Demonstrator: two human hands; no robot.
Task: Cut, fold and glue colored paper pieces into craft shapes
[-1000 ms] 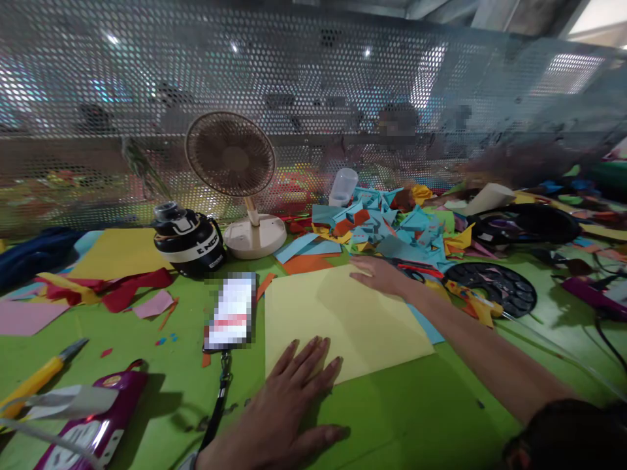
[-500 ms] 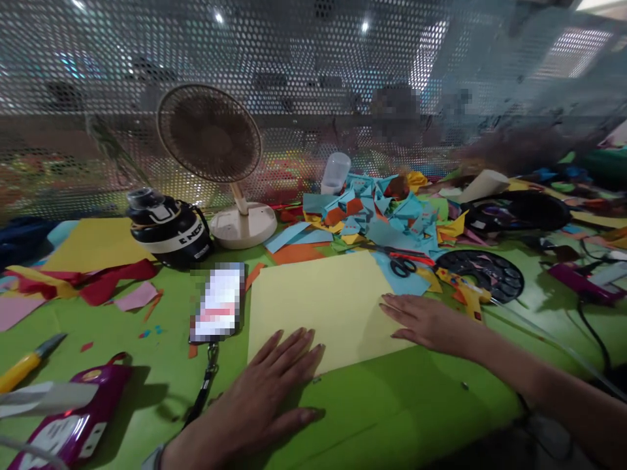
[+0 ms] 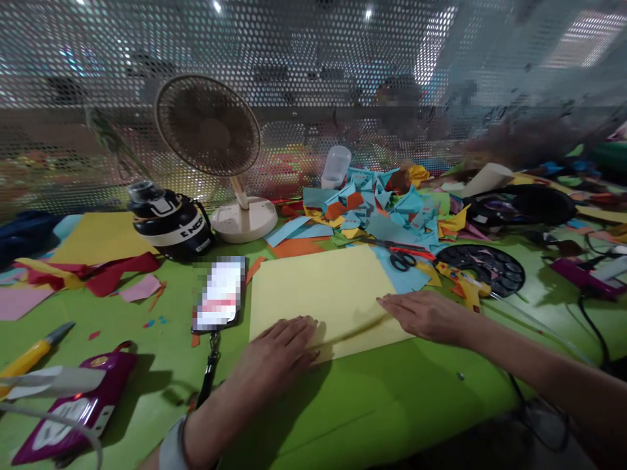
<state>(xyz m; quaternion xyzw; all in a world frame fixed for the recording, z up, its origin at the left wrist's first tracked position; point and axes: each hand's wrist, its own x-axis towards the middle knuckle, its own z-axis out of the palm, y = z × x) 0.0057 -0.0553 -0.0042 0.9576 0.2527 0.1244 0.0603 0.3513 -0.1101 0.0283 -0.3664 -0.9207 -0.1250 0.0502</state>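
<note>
Hands (image 3: 281,346) (image 3: 431,318) apart, pale yellow paper (image 3: 318,287) between, touching both.

Craft workspace (scissors (image 3: 398,256), glue gun (image 3: 462,282), paper scraps (image 3: 392,210)).

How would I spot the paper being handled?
On the green table, find the phone. Just right of it lies the paper: a large pale sheet under the left hand and right hand, paler than the deep-yellow sheet left of the bottle.
</note>
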